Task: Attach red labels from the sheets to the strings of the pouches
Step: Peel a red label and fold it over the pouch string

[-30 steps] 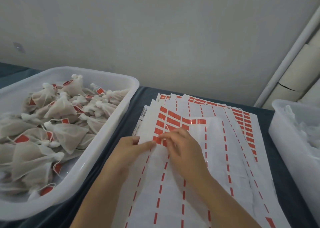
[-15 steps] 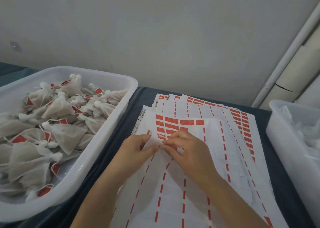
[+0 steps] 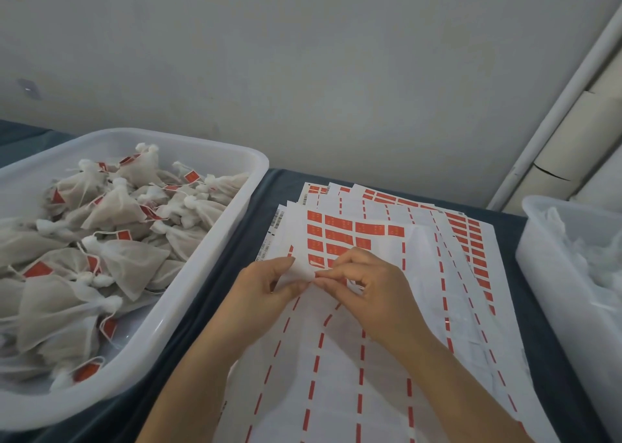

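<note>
A fanned stack of white label sheets (image 3: 397, 358) lies in the middle of the table; red labels (image 3: 336, 237) remain near the top sheet's far left part. My left hand (image 3: 266, 291) pinches a lifted, curled edge of the top sheet (image 3: 301, 272). My right hand (image 3: 367, 291) pinches at that same spot with thumb and forefinger; whether a label is between them is hidden. Mesh pouches (image 3: 111, 257) with strings and red labels fill the left tub (image 3: 202, 274).
A second white tub (image 3: 552, 274) with white pouches stands at the right edge. The table has a dark blue cloth (image 3: 235, 240). A grey wall rises right behind it, with a white pipe (image 3: 555, 106) at the right.
Both hands have drawn slightly nearer to me and lifted the sheet's edge, which now curls up between the fingers. The tubs have not moved.
</note>
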### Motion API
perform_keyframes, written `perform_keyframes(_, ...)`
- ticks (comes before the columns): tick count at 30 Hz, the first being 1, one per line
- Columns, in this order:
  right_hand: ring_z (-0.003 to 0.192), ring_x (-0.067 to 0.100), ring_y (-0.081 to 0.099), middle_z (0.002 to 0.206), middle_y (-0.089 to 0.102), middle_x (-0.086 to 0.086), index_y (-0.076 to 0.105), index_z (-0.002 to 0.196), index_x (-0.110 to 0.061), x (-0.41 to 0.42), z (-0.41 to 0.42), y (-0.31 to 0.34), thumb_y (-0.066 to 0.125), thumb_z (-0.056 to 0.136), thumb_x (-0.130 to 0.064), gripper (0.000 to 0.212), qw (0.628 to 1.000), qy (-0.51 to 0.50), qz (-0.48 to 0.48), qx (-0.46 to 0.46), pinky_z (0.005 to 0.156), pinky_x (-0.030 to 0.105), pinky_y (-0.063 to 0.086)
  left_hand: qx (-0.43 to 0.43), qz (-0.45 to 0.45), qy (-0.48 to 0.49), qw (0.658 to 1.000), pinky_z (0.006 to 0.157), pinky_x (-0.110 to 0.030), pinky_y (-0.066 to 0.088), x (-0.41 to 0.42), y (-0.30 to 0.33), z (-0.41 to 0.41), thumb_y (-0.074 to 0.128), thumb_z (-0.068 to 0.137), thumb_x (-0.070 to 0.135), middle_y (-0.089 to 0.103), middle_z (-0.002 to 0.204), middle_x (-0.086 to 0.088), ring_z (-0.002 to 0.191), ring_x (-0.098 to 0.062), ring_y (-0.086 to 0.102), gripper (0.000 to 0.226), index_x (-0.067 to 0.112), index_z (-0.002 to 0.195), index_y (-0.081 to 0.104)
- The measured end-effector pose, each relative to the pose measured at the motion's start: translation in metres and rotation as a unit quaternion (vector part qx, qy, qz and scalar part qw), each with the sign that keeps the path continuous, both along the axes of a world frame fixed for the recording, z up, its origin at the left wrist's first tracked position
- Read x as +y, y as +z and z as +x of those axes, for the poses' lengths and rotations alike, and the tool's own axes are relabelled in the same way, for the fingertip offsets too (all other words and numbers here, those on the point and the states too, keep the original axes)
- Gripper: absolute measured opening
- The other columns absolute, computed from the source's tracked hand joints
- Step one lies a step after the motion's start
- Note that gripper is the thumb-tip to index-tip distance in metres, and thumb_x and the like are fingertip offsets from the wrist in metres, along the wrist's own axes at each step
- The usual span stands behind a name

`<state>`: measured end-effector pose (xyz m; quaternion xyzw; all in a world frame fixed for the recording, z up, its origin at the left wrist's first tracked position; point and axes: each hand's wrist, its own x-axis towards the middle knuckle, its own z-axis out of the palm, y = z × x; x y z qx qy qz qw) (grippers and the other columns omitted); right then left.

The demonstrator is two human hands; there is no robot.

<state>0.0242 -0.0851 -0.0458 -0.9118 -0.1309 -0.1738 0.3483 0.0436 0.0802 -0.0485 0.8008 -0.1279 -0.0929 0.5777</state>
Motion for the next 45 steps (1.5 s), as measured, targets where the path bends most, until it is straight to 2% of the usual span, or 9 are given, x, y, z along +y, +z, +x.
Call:
perform_keyframes(8,0.089,-0.021,0.049,0.087,0.047,-0.037,0.063,0.080,-0.033,-0.005,0.001,-0.002,0.060,0.082,-0.039,0.007,0.995,-0.070,0.064,0.007,0.073,-0.007,0.035,0.067,-0.037,0.022,0.997,0.064,-0.025,0.057,-0.001,0.005,-0.001,0.059,0.088,0.026,0.072,0.082,0.013,0.073,-0.009,0.071,0.008,0.030,0.087,0.066)
perform_keyframes(15,0.087,-0.016,0.051,0.089,0.045,-0.039,0.057,0.085,-0.045,0.000,-0.006,0.000,0.056,0.065,-0.060,0.025,0.993,-0.080,0.077,0.052,0.071,-0.002,0.035,0.070,-0.045,0.020,0.996,0.068,-0.032,0.059,-0.006,0.008,-0.004,0.062,0.085,0.026,0.073,0.080,0.009,0.071,-0.013,0.071,0.006,0.026,0.087,0.068)
perform_keyframes(25,0.089,-0.023,0.046,0.086,0.051,-0.032,0.055,0.076,-0.040,0.001,-0.006,0.001,0.065,0.083,-0.033,0.014,0.990,-0.092,0.102,0.042,0.070,-0.007,0.035,0.085,-0.022,0.038,0.995,0.078,-0.037,0.057,-0.008,0.007,-0.004,0.061,0.086,0.026,0.072,0.090,0.008,0.074,-0.014,0.071,0.007,0.025,0.089,0.068)
perform_keyframes(30,0.081,0.001,0.060,0.085,0.063,-0.018,0.062,0.085,-0.028,-0.009,-0.011,0.018,0.062,0.081,-0.042,0.015,0.892,-0.187,0.391,0.128,0.063,0.013,0.047,0.071,0.039,0.154,0.985,0.092,-0.044,0.049,-0.003,0.001,0.003,0.062,0.087,0.020,0.061,0.117,0.004,0.096,-0.016,0.062,0.032,0.024,0.117,0.051)
perform_keyframes(33,0.091,0.017,0.061,0.078,0.070,-0.014,0.072,0.078,-0.035,-0.010,-0.023,0.022,0.065,0.076,-0.042,0.009,0.803,-0.138,0.549,0.187,0.070,0.029,0.047,-0.155,0.135,0.248,0.947,0.105,-0.030,0.023,-0.020,0.004,-0.012,0.062,0.086,0.026,0.034,0.141,0.005,0.126,-0.012,0.035,0.063,0.031,0.138,0.029)
perform_keyframes(35,0.093,0.018,0.065,0.086,0.073,-0.006,0.075,0.080,-0.035,-0.004,-0.033,0.024,0.066,0.074,-0.037,0.011,0.748,-0.073,0.623,0.216,0.072,0.031,0.051,-0.251,0.047,0.133,0.958,0.104,-0.022,0.027,-0.035,0.003,-0.024,0.055,0.086,0.045,0.037,0.138,0.019,0.125,0.003,0.033,0.047,0.044,0.129,0.034)
perform_keyframes(37,0.094,0.019,0.069,0.096,0.073,0.001,0.076,0.085,-0.031,0.001,-0.040,0.024,0.063,0.079,-0.031,0.014,0.709,-0.027,0.664,0.234,0.073,0.036,0.056,-0.103,-0.097,-0.047,0.989,0.086,-0.013,0.046,-0.048,0.009,-0.038,0.053,0.078,0.065,0.048,0.123,0.035,0.114,0.012,0.046,0.043,0.056,0.117,0.039)
perform_keyframes(41,0.088,0.013,0.070,0.092,0.074,-0.002,0.075,0.076,-0.036,0.010,-0.048,0.026,0.063,0.077,-0.032,0.013,0.696,-0.036,0.682,0.222,0.067,0.039,0.059,0.014,-0.120,-0.120,0.985,0.066,0.000,0.044,-0.060,0.003,-0.043,0.063,0.062,0.064,0.045,0.096,0.056,0.092,0.031,0.045,0.051,0.056,0.106,0.039)
perform_keyframes(45,0.086,0.018,0.071,0.086,0.074,0.001,0.076,0.075,-0.027,0.006,-0.047,0.024,0.063,0.073,-0.035,0.015,0.739,-0.076,0.645,0.182,0.071,0.037,0.058,-0.016,-0.104,-0.010,0.994,0.062,-0.007,0.050,-0.058,-0.002,-0.036,0.066,0.079,0.035,0.064,0.082,0.031,0.081,0.006,0.063,0.022,0.043,0.094,0.052)
